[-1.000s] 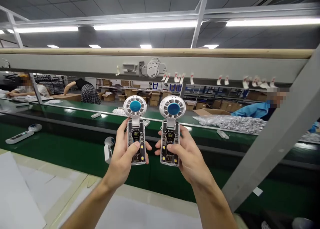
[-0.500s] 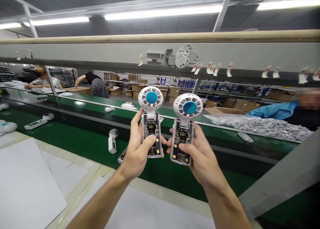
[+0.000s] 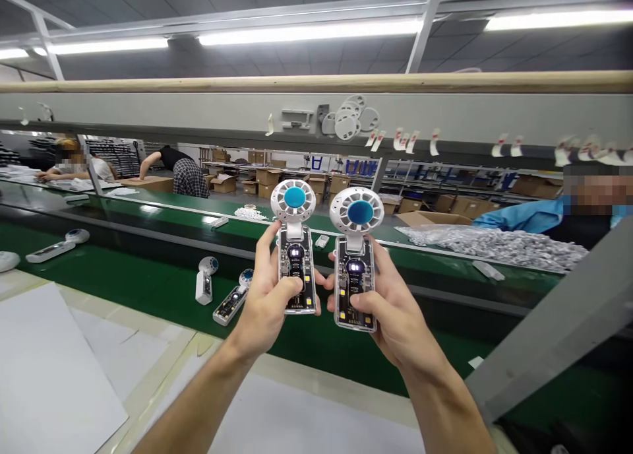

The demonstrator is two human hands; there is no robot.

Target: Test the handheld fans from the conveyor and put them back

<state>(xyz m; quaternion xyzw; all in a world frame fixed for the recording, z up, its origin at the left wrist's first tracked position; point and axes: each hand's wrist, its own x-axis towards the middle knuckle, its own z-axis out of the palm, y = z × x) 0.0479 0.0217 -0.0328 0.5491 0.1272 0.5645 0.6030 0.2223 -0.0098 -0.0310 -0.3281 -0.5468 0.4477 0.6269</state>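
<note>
My left hand (image 3: 264,302) grips a small handheld fan (image 3: 295,243) upright, thumb pressed on its clear body below the lit display. My right hand (image 3: 390,309) holds a second, identical fan (image 3: 356,256) beside it, thumb on its front too. Each fan has a white round head with a blue centre and a transparent handle showing the circuit board. Both are raised above the green conveyor belt (image 3: 148,289).
Two more fans (image 3: 204,279) (image 3: 232,299) lie on the belt to the left, and another (image 3: 52,246) farther left. White sheets (image 3: 54,368) cover the near bench. A grey slanted post (image 3: 548,328) crosses at right. People work across the line; a pile of small parts (image 3: 494,243) lies there.
The head camera shifted, so the view moved sideways. Both fans stayed upright in my hands. Their displays changed from green digits to a bluish glow. Another fan came into view on the belt.
</note>
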